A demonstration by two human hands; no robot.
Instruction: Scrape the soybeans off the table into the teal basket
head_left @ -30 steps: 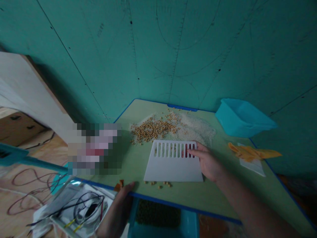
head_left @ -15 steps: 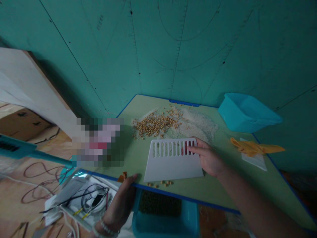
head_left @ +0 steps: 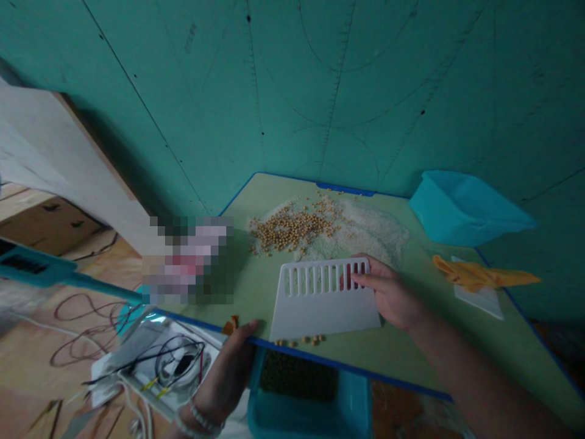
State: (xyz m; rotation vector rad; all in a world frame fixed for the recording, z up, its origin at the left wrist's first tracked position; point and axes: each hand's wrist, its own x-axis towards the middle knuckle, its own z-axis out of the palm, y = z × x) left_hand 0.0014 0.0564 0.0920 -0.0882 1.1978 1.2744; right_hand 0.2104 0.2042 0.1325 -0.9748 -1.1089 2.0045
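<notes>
My right hand (head_left: pixel 395 292) grips a white slotted plastic scraper (head_left: pixel 326 310) at its right end, thumb in front and fingers behind the slots. The scraper stands tilted near the table's front edge, with several loose yellow beans (head_left: pixel 315 340) just in front of its lower edge. Behind it, a spread of yellow beans (head_left: pixel 292 228) lies mixed with white grains (head_left: pixel 377 225) that look like rice. My left hand (head_left: pixel 231 360) clasps the front edge of the pale green table (head_left: pixel 457 341), thumb on top; its other fingers are hidden beneath. A small orange scrap (head_left: pixel 231 324) lies beside that thumb.
A blue plastic basin (head_left: pixel 461 213) sits at the table's back right, near an orange cloth (head_left: pixel 484 275) over a white flat piece (head_left: pixel 479 299). Below the front edge is a blue tub (head_left: pixel 311 417) with dark contents. Cables (head_left: pixel 178 363) lie in a box at left.
The whole view has shifted slightly, so everything appears a little further right. Both hands keep their holds, and the scraper stays in the same place by the loose beans.
</notes>
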